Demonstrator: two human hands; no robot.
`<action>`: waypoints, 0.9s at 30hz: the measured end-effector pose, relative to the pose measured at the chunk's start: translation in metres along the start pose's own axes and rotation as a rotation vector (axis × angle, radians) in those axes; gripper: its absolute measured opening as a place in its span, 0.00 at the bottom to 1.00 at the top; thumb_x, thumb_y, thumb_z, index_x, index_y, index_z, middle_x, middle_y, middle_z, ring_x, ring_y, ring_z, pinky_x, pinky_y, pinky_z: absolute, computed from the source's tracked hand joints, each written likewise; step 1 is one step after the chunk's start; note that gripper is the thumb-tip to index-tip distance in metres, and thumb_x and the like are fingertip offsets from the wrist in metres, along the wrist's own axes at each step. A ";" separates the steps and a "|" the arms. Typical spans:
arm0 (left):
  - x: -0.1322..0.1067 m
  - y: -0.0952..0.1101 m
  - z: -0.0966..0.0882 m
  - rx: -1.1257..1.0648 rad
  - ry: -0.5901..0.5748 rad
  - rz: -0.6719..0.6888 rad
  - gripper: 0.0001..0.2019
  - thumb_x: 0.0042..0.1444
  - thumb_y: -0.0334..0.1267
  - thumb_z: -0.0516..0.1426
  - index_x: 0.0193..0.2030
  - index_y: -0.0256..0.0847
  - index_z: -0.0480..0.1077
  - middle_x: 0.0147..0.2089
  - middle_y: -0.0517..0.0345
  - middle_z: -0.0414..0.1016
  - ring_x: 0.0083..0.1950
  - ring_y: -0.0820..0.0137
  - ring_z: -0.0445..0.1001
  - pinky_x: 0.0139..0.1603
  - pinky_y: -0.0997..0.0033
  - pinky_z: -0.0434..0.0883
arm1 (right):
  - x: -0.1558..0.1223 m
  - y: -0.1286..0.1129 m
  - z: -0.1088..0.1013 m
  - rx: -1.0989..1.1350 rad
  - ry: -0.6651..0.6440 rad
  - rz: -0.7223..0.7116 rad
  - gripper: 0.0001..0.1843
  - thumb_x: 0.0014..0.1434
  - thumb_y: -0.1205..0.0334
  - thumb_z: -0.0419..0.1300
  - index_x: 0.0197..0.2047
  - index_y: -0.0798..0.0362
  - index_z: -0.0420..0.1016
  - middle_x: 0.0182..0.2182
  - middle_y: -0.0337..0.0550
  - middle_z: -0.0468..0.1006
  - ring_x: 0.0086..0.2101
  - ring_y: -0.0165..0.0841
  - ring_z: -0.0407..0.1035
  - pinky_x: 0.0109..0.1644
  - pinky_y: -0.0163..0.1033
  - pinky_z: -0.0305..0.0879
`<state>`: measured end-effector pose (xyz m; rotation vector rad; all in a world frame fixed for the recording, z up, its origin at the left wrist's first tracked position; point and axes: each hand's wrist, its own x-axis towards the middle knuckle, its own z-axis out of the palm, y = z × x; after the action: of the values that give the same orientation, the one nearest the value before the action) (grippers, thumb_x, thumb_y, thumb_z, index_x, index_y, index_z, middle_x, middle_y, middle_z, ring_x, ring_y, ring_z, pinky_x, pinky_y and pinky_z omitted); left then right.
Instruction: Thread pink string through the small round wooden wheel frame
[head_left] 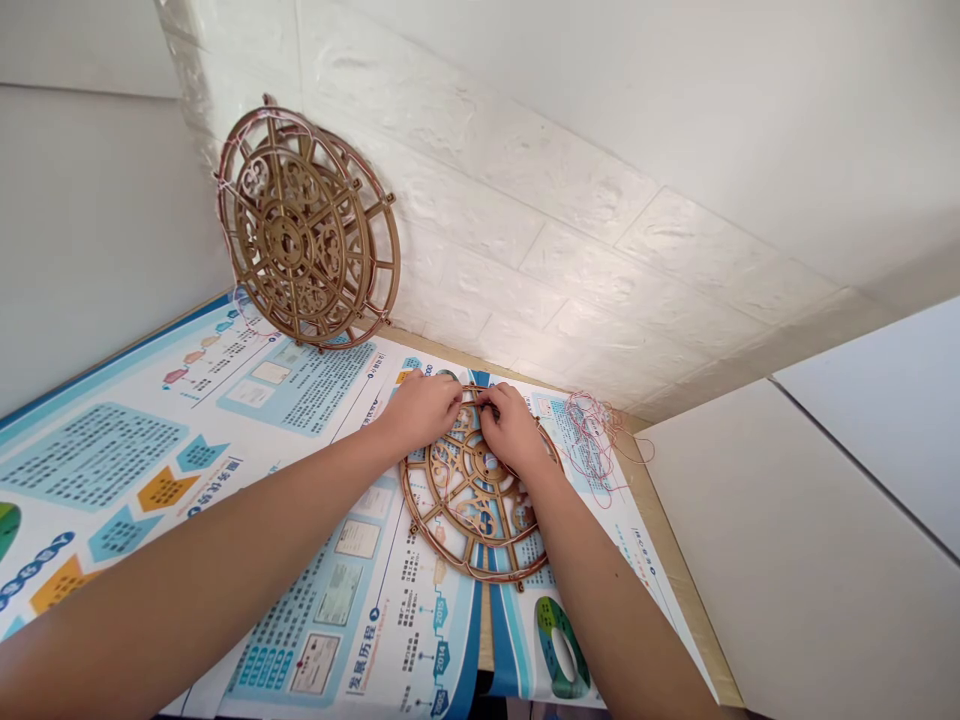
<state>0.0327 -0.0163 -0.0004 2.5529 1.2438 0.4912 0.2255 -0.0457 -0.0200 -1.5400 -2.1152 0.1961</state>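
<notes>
A round gold-brown openwork frame (491,463), with spokes, rings and scroll patterns, lies on the printed sheets. Thin reddish wire runs along its outer rim. My left hand (426,410) is closed at the frame's far rim, fingers bent inward. Close beside it, my right hand (511,425) pinches the same stretch of rim, and its wrist covers part of the frame's right side. Whether a strand of wire is also between the fingertips is too small to tell. A loose tangle of pink and red wire (600,440) rests to the right of the frame.
Several similar round frames (300,240), strung with wire, lean stacked against the white brick-patterned wall (480,170) at the back left. Printed blue-and-white sheets (300,480) cover the wooden table. A white panel (810,500) borders the right side.
</notes>
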 end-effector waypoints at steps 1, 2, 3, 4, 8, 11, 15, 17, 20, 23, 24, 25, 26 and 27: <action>0.000 0.000 0.000 0.002 0.000 0.003 0.13 0.65 0.34 0.47 0.34 0.40 0.71 0.40 0.52 0.77 0.41 0.60 0.75 0.47 0.57 0.63 | 0.000 0.000 0.000 0.000 -0.001 0.002 0.11 0.59 0.73 0.51 0.39 0.52 0.72 0.40 0.47 0.73 0.45 0.41 0.66 0.51 0.47 0.64; 0.000 0.000 0.000 0.004 -0.002 0.006 0.13 0.65 0.34 0.47 0.34 0.40 0.71 0.40 0.52 0.77 0.41 0.60 0.75 0.47 0.57 0.63 | 0.000 0.001 0.000 0.001 -0.001 0.003 0.11 0.59 0.73 0.51 0.39 0.52 0.73 0.40 0.47 0.73 0.45 0.41 0.66 0.51 0.47 0.64; 0.000 0.000 0.000 0.005 -0.005 0.006 0.13 0.64 0.34 0.47 0.34 0.40 0.71 0.40 0.52 0.77 0.42 0.60 0.75 0.47 0.57 0.63 | 0.000 0.001 0.001 0.002 0.002 0.003 0.11 0.59 0.72 0.51 0.39 0.52 0.73 0.40 0.47 0.73 0.45 0.41 0.66 0.52 0.47 0.64; 0.000 0.000 -0.001 0.005 -0.008 0.006 0.13 0.64 0.33 0.48 0.34 0.40 0.72 0.40 0.53 0.77 0.42 0.60 0.75 0.48 0.57 0.63 | 0.000 0.001 0.001 0.004 0.003 0.003 0.11 0.59 0.72 0.51 0.39 0.52 0.73 0.39 0.47 0.73 0.45 0.41 0.66 0.52 0.47 0.64; -0.001 0.001 -0.001 -0.001 -0.013 -0.007 0.12 0.64 0.33 0.48 0.36 0.41 0.73 0.41 0.53 0.78 0.42 0.60 0.75 0.48 0.57 0.63 | 0.000 0.002 0.001 0.000 -0.001 0.004 0.12 0.59 0.73 0.51 0.40 0.52 0.73 0.39 0.47 0.73 0.45 0.41 0.66 0.52 0.47 0.64; -0.001 0.001 -0.002 -0.002 -0.005 -0.006 0.12 0.64 0.34 0.48 0.37 0.41 0.73 0.41 0.53 0.78 0.42 0.60 0.75 0.48 0.57 0.63 | 0.000 0.002 0.001 -0.004 -0.006 0.002 0.12 0.59 0.72 0.51 0.40 0.52 0.73 0.40 0.47 0.73 0.45 0.41 0.66 0.51 0.47 0.64; -0.001 0.001 -0.001 -0.014 -0.005 -0.006 0.12 0.64 0.34 0.48 0.36 0.40 0.73 0.41 0.53 0.78 0.42 0.60 0.75 0.49 0.57 0.63 | 0.000 0.001 0.001 -0.003 -0.003 0.011 0.12 0.59 0.72 0.51 0.40 0.52 0.73 0.40 0.47 0.73 0.45 0.41 0.66 0.52 0.47 0.64; 0.000 0.001 -0.001 -0.018 -0.008 -0.006 0.12 0.64 0.34 0.48 0.35 0.41 0.72 0.41 0.53 0.78 0.42 0.60 0.75 0.49 0.56 0.63 | 0.000 0.000 0.001 -0.003 0.001 0.011 0.11 0.59 0.72 0.51 0.39 0.52 0.73 0.40 0.47 0.73 0.45 0.41 0.66 0.52 0.47 0.64; 0.001 0.001 -0.001 -0.013 -0.009 -0.009 0.12 0.63 0.33 0.48 0.34 0.40 0.72 0.41 0.53 0.78 0.42 0.60 0.75 0.48 0.57 0.63 | 0.000 -0.001 0.000 -0.006 0.004 0.012 0.11 0.58 0.73 0.51 0.39 0.52 0.72 0.40 0.47 0.73 0.45 0.42 0.66 0.52 0.47 0.64; 0.001 0.002 -0.002 -0.012 -0.011 -0.012 0.12 0.63 0.33 0.48 0.34 0.40 0.72 0.41 0.52 0.78 0.42 0.60 0.75 0.48 0.57 0.63 | 0.001 -0.001 -0.001 -0.009 0.000 0.011 0.11 0.58 0.73 0.51 0.39 0.52 0.71 0.39 0.47 0.73 0.44 0.42 0.66 0.51 0.47 0.64; 0.000 0.002 -0.002 -0.013 -0.010 -0.011 0.12 0.64 0.33 0.48 0.34 0.40 0.72 0.41 0.52 0.78 0.42 0.60 0.75 0.48 0.58 0.63 | 0.001 -0.001 -0.001 -0.009 -0.001 0.008 0.11 0.58 0.73 0.51 0.39 0.52 0.71 0.39 0.47 0.73 0.44 0.42 0.66 0.51 0.47 0.64; 0.000 0.002 -0.002 -0.014 -0.008 -0.011 0.12 0.64 0.34 0.48 0.34 0.40 0.72 0.41 0.52 0.78 0.42 0.60 0.75 0.48 0.58 0.63 | 0.001 -0.001 0.000 -0.008 -0.001 0.005 0.11 0.58 0.73 0.51 0.39 0.52 0.72 0.39 0.47 0.73 0.44 0.42 0.66 0.51 0.47 0.64; 0.000 0.002 -0.001 -0.012 -0.006 -0.011 0.12 0.64 0.34 0.48 0.34 0.40 0.72 0.41 0.52 0.78 0.42 0.60 0.75 0.48 0.57 0.63 | 0.000 -0.001 0.000 -0.006 -0.001 0.003 0.11 0.58 0.72 0.51 0.39 0.52 0.72 0.39 0.47 0.73 0.44 0.42 0.66 0.51 0.47 0.64; 0.000 0.002 -0.001 -0.010 -0.005 -0.011 0.12 0.64 0.34 0.48 0.34 0.40 0.72 0.40 0.52 0.77 0.42 0.60 0.75 0.48 0.57 0.63 | 0.000 -0.001 0.000 -0.004 0.000 0.003 0.11 0.58 0.72 0.51 0.39 0.52 0.72 0.39 0.47 0.73 0.44 0.41 0.66 0.51 0.47 0.64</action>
<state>0.0336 -0.0169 0.0012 2.5358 1.2501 0.4867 0.2250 -0.0455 -0.0196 -1.5451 -2.1146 0.1931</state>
